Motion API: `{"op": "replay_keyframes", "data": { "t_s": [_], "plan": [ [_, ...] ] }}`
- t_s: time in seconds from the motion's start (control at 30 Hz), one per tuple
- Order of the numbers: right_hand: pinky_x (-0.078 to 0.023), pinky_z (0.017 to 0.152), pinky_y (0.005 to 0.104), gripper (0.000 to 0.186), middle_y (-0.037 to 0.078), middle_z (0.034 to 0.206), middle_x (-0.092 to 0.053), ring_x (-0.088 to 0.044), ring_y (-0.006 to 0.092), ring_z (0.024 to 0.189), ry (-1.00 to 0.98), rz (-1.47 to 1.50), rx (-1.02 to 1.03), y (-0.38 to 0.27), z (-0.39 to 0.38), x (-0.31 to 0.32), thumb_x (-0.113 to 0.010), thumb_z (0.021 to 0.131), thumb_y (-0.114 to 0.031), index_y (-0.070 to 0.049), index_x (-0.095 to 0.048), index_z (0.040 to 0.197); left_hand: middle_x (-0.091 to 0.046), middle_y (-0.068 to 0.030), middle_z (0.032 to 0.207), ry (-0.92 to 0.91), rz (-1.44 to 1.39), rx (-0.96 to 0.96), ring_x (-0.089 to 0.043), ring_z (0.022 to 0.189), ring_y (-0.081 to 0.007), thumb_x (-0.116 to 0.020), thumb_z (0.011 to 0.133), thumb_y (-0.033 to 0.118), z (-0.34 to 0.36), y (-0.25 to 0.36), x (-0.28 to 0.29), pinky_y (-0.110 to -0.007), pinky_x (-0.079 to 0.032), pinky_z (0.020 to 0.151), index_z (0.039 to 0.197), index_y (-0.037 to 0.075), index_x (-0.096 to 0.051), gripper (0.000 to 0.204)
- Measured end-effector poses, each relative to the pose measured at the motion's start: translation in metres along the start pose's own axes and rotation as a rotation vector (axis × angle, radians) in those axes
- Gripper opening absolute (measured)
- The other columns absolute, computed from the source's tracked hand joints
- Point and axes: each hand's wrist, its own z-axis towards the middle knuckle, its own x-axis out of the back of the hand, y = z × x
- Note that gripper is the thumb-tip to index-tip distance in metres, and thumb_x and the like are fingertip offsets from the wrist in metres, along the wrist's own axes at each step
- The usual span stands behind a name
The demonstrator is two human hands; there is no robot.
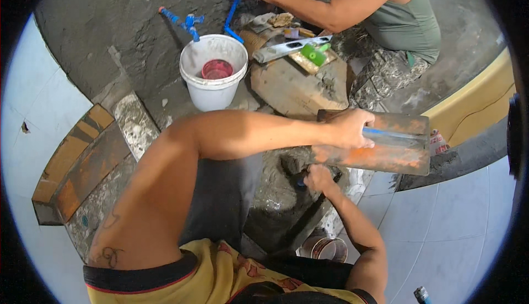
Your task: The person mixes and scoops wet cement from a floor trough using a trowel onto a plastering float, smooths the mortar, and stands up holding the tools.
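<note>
My left arm reaches across from the left, and my left hand (348, 129) is closed round the handle of a large rectangular plastering trowel (399, 155). Its metal back is stained orange, with a blue strip along the middle. Just below it, my right hand (320, 180) makes a fist round the handle of a small trowel (301, 180). Wet grey mortar covers its blade, so its shape is hard to make out. Beneath both hands lies more wet mortar (275, 194) in a dark trough or pan.
A white bucket (212, 97) holding a red container (216, 69) stands ahead. A co-worker (399, 15) crouches beyond, hands at a blue pipe (233, 7). A spirit level (292, 47) and green-handled float (315, 54) lie on a board (297, 92). A round container (330, 249) sits near me.
</note>
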Motion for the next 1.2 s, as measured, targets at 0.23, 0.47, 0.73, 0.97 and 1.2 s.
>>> {"op": "replay_keyframes", "data": {
  "t_s": [0.23, 0.47, 0.73, 0.97, 1.2],
  "plan": [
    [-0.051, 0.078, 0.0549, 0.039, 0.029, 0.087, -0.065, -0.063, 0.0472, 0.087, 0.048, 0.125, -0.047, -0.019, 0.005, -0.003, -0.058, 0.08, -0.034, 0.0, -0.065, 0.097, -0.066, -0.0197, 0.079, -0.01, -0.05, 0.005, -0.066, 0.076, -0.0324, -0.085, 0.064, 0.023, -0.007, 0.001, 0.001, -0.042, -0.05, 0.068, 0.083, -0.002, -0.062, 0.038],
    [-0.05, 0.084, 0.0525, 0.046, 0.029, 0.102, -0.065, -0.063, 0.0453, 0.097, -0.114, 0.032, -0.137, -0.013, 0.017, 0.007, -0.067, 0.075, -0.031, 0.002, -0.06, 0.107, -0.063, -0.0132, 0.073, -0.01, 0.003, 0.01, -0.062, 0.069, -0.0243, -0.084, 0.068, 0.025, -0.011, -0.001, 0.006, -0.039, -0.047, 0.064, 0.08, 0.001, -0.059, 0.036],
    [-0.049, 0.088, 0.0502, 0.039, 0.027, 0.101, -0.065, -0.062, 0.0432, 0.099, 0.27, -0.083, 0.174, 0.025, 0.026, -0.025, -0.06, 0.08, -0.033, 0.0, -0.064, 0.101, -0.064, -0.0151, 0.077, -0.021, 0.021, 0.053, -0.064, 0.074, -0.0281, -0.084, 0.068, 0.026, -0.007, -0.009, 0.004, -0.041, -0.048, 0.067, 0.084, 0.002, -0.061, 0.037],
    [-0.042, 0.099, 0.0486, 0.042, 0.03, 0.114, -0.061, -0.055, 0.044, 0.113, 0.284, 0.065, 0.23, 0.046, 0.028, -0.045, -0.051, 0.086, -0.033, 0.0, -0.061, 0.11, -0.065, -0.0146, 0.08, -0.031, 0.024, 0.048, -0.064, 0.076, -0.0278, -0.084, 0.069, 0.024, -0.003, -0.007, 0.002, -0.04, -0.048, 0.068, 0.085, 0.001, -0.061, 0.036],
    [-0.04, 0.1, 0.0489, 0.052, 0.028, 0.124, -0.056, -0.05, 0.0439, 0.119, 0.277, 0.064, 0.17, 0.013, 0.034, -0.02, -0.064, 0.077, -0.026, 0.0, -0.056, 0.12, -0.065, -0.0137, 0.078, -0.031, 0.022, 0.082, -0.064, 0.075, -0.0269, -0.084, 0.069, 0.024, -0.007, -0.011, 0.007, -0.04, -0.048, 0.067, 0.085, 0.002, -0.061, 0.036]
  ]
}}
